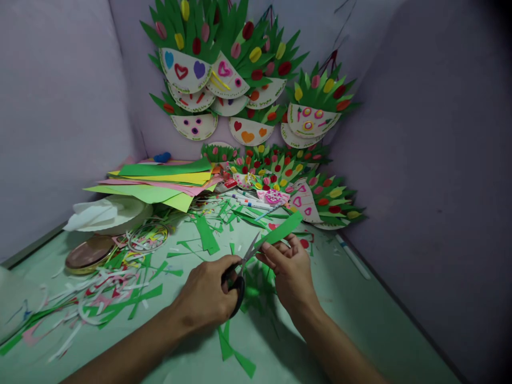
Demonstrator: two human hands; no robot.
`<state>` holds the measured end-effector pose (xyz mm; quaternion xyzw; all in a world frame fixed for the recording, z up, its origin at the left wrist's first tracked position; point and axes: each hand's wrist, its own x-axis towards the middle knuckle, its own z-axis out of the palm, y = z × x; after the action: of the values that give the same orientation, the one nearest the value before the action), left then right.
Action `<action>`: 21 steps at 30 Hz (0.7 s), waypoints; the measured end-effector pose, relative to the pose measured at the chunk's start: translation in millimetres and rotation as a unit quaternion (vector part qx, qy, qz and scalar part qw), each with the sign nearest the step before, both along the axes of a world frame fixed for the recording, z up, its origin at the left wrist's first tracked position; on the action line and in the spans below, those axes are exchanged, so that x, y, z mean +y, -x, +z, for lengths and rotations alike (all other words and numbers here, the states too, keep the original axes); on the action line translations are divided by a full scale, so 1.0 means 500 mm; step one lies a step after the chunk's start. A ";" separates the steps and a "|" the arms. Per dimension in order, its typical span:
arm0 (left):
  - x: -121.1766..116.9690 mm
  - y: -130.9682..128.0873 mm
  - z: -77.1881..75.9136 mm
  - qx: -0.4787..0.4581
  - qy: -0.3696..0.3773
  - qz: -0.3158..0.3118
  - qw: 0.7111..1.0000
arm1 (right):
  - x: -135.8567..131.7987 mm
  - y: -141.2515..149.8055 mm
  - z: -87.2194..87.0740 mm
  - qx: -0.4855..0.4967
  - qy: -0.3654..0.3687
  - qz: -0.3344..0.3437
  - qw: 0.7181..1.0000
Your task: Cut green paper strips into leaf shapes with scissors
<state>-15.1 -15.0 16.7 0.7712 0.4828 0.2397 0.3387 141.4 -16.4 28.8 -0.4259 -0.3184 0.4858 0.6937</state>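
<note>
My left hand (210, 290) is closed round the black handles of a pair of scissors (239, 293). The blades are parted and point up and to the right, at the near end of a green paper strip (282, 228). My right hand (290, 264) pinches that strip between thumb and fingers, its far end sticking out up and to the right. Below the hands, blurred green paper pieces (256, 288) lie on the table. More green offcuts (236, 352) are nearer to me.
Coloured paper sheets (164, 178) are stacked at the back left, with a white paper plate (120, 213), a round tin lid (88, 253) and tangled paper scraps (108, 293) before them. Decorated half-plates (186, 69) hang on the wall. Markers (252, 200) lie at the back; another marker (354, 258) is on the right.
</note>
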 end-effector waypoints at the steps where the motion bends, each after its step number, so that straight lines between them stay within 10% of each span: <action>1: -0.001 0.000 0.003 0.006 -0.004 0.002 1.000 | -0.001 0.002 0.000 -0.001 0.000 0.002 1.000; 21: 0.000 0.002 0.002 -0.025 0.004 -0.007 1.000 | -0.003 0.005 0.000 -0.011 -0.004 0.012 1.000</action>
<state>-16.0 -15.1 18.0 0.7671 0.4698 0.2545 0.3551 139.0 -17.9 28.8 -0.4250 -0.3331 0.4881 0.6857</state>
